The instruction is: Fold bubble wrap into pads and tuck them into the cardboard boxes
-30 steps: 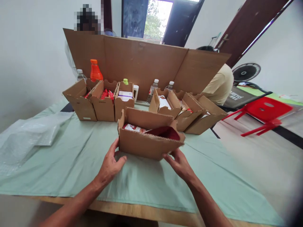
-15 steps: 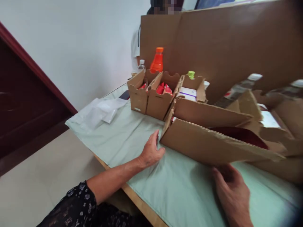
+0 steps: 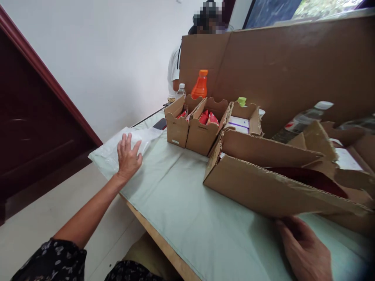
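Black with pale flowers on the sleeve [image 3: 55, 257] behind the left hand [image 3: 129, 158]; translucent white on the plastic wrap [image 3: 109, 144] beside it. Plain brown on the cardboard box [image 3: 258, 185] at the right hand [image 3: 307, 246], dark red on the item [image 3: 310, 179] inside. Pale green on the tablecloth [image 3: 181, 203] between both hands.

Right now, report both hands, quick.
Left hand: open, fingers spread over the plastic wrap.
Right hand: at the nearest cardboard box; grip cannot be told.
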A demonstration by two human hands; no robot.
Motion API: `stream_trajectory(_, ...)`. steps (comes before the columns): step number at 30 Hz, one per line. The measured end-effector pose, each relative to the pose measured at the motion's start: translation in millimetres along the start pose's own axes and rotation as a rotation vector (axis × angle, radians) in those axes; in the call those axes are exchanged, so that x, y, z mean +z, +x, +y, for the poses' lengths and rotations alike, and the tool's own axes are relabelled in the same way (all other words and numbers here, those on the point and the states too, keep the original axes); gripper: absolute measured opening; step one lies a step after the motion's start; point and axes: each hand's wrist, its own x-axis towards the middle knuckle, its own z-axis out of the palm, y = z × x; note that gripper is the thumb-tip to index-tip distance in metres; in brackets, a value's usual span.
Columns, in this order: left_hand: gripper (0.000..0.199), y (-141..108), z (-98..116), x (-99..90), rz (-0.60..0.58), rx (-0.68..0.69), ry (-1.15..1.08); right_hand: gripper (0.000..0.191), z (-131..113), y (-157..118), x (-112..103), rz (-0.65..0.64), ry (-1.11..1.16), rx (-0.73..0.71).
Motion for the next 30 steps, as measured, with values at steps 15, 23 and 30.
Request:
stream_trajectory(15, 0.024, -99, 115, -69.0, 0.006, 0.647, -0.61, 0.05, -3, -16, -7, 0.019, 0.338, 0.095)
stream_trajectory(23, 0.025, -161, 158, -68.8, -0.355, 1.119, -0.797, 0.049, -16, -86, -41, -0.232, 0.4, 0.063)
stream_trajectory(30, 0.031, -133, 144, -52.4, -0.369, 1.077, -0.578, 0.036, -9, -94, -34, -0.316, 0.207, 0.002)
